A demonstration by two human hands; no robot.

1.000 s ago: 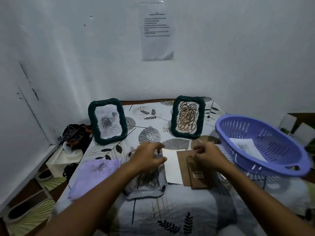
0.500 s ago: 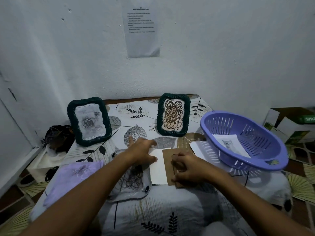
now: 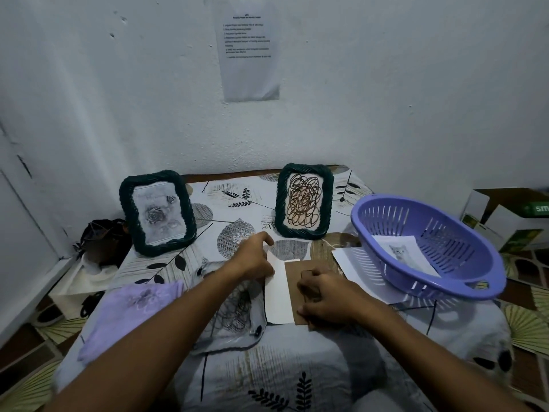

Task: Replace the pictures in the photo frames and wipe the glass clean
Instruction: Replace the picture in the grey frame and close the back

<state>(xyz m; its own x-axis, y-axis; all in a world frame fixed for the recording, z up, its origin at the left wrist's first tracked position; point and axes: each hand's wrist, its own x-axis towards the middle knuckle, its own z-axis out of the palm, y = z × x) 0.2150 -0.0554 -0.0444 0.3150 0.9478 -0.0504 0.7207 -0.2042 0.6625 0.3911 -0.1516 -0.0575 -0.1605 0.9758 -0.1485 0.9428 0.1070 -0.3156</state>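
Pressing down on the brown cardboard frame backing [image 3: 292, 289] near the tabletop's middle, the right hand [image 3: 325, 298] has its fingers curled round that board's near edge, while the left hand [image 3: 252, 258] rests relaxed, straight fingers on the white picture sheet [image 3: 277, 295] just beside it. A careless pull could crease that sheet or drag the clear glass pane [image 3: 234, 319] lying under the left wrist toward the near edge, where it might slide off the leaf-patterned cloth. Counted: two dark green rope-wrapped frames [image 3: 159, 212] standing at the far edge, one pane, one backing, one lilac wiping cloth [image 3: 130, 310] at the left edge, one purple slotted plastic basket [image 3: 427, 248] holding one cat picture [image 3: 405, 255].
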